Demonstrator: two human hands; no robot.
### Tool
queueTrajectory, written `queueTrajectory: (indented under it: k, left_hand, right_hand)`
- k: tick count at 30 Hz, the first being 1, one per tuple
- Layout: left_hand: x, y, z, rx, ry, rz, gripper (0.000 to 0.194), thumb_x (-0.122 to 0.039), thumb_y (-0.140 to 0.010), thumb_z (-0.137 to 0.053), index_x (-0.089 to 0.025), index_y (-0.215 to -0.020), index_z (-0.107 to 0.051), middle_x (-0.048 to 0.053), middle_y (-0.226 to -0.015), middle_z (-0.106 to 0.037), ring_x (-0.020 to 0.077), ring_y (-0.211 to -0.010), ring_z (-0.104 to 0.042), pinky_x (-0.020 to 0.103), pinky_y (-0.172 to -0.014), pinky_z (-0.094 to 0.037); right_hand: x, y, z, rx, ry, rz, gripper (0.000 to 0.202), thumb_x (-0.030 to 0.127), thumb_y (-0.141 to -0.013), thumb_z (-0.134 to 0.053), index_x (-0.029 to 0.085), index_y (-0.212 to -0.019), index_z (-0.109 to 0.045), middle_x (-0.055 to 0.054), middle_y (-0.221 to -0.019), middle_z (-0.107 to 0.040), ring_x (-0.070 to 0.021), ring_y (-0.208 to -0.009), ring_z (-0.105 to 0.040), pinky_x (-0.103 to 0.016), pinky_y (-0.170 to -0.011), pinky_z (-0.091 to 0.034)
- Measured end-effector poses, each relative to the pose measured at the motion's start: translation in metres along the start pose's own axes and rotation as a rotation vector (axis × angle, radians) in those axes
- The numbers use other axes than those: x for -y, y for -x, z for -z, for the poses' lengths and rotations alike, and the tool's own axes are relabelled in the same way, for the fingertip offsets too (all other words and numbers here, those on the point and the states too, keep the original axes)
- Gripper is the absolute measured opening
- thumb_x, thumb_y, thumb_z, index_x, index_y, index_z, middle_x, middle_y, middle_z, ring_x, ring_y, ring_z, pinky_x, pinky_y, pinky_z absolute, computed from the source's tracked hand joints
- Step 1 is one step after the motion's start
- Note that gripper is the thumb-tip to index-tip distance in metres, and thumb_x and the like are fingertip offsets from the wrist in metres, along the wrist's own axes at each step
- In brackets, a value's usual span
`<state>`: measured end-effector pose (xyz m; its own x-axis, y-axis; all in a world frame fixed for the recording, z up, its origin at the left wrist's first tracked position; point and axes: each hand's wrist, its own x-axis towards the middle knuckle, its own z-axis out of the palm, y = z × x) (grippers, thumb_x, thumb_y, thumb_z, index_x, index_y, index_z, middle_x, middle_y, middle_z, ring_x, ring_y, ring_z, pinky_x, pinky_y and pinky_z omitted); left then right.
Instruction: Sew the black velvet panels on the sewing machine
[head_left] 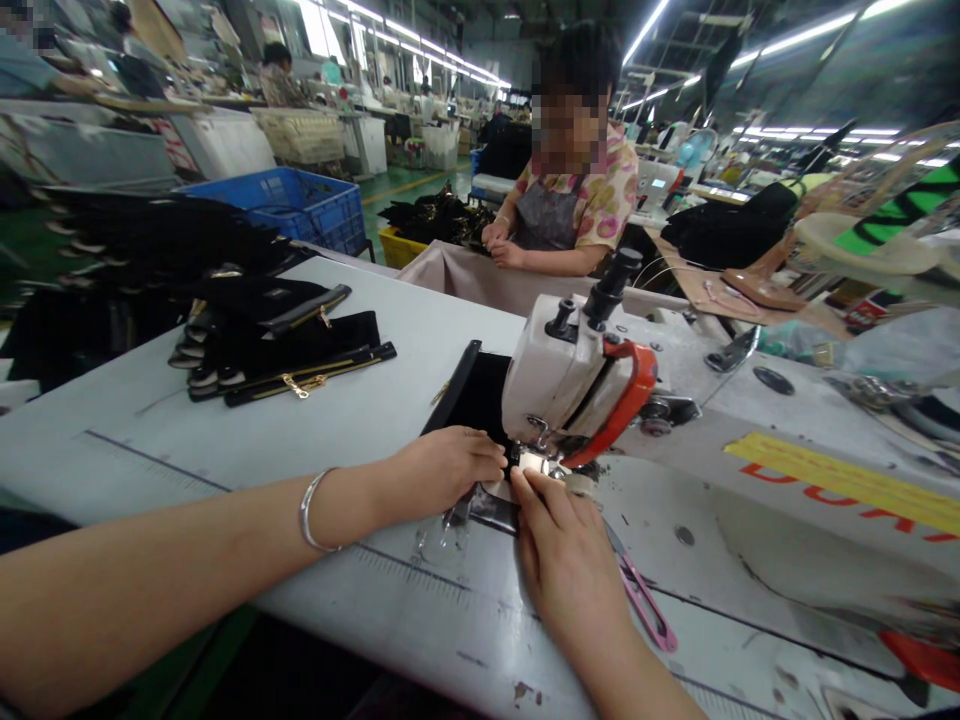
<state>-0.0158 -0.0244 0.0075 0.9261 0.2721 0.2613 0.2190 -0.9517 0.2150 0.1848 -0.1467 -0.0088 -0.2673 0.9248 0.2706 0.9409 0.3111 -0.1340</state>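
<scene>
A black fabric piece (480,390) with a dark trimmed edge lies under the head of a sewing machine (551,370). Beside the needle area, my left hand (442,470) presses it with bent fingers held together; a silver bangle circles that wrist. Close to the presser foot, my right hand (566,530) grips the near edge of the same piece, thumb and fingertips drawn together. The fingertips of both hands almost meet, and the exact grip there is partly hidden. Pink-handled thread snips (652,605) lie just right of my right hand.
Stacked black pieces with gold zippers (292,350) lie on the table's left (420,300). A larger black pile (142,235) and a blue crate (300,205) are beyond. Across the table, a co-worker (570,200) handles something small. The machine arm (787,480) spans the right.
</scene>
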Motion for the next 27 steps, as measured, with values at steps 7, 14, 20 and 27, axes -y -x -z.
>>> queueTrajectory:
  k: [7,14,20,27]
  left_hand:
    - [0.013,-0.014,-0.003,-0.08,0.042,0.14,0.026,-0.007,-0.094,-0.048,-0.018,-0.101,-0.071,0.005,-0.116,-0.07,0.0182,-0.112,-0.062,0.031,-0.104,-0.045]
    - [0.014,-0.018,-0.005,-0.085,0.021,0.215,0.031,-0.006,-0.092,-0.048,-0.02,-0.105,-0.072,0.003,-0.116,-0.069,0.0189,-0.111,-0.062,0.032,-0.103,-0.046]
    - [0.014,-0.018,-0.005,-0.081,0.025,0.217,0.032,-0.006,-0.092,-0.048,-0.02,-0.106,-0.072,0.005,-0.118,-0.069,0.0198,-0.11,-0.063,0.034,-0.102,-0.047]
    - [0.016,-0.019,-0.005,-0.095,0.014,0.222,0.034,-0.003,-0.09,-0.047,-0.021,-0.099,-0.074,0.003,-0.11,-0.071,0.0195,-0.105,-0.064,0.033,-0.098,-0.049]
  right_hand:
    - [0.001,-0.001,-0.002,0.011,0.021,-0.014,0.052,0.017,-0.094,-0.048,0.017,-0.146,-0.043,-0.01,-0.143,-0.05,-0.0295,-0.113,-0.051,-0.047,-0.095,-0.044]
    - [0.002,-0.004,-0.004,-0.004,0.018,-0.024,0.052,0.015,-0.093,-0.047,0.014,-0.145,-0.044,-0.011,-0.143,-0.05,-0.0298,-0.115,-0.05,-0.047,-0.095,-0.045]
    - [0.003,-0.006,-0.003,-0.006,0.025,-0.022,0.052,0.016,-0.094,-0.045,0.015,-0.146,-0.043,-0.011,-0.142,-0.05,-0.0295,-0.112,-0.051,-0.046,-0.094,-0.046]
    - [0.004,-0.006,-0.001,-0.006,0.009,-0.039,0.052,0.016,-0.094,-0.044,0.015,-0.146,-0.042,-0.009,-0.145,-0.048,-0.0288,-0.11,-0.051,-0.045,-0.092,-0.046]
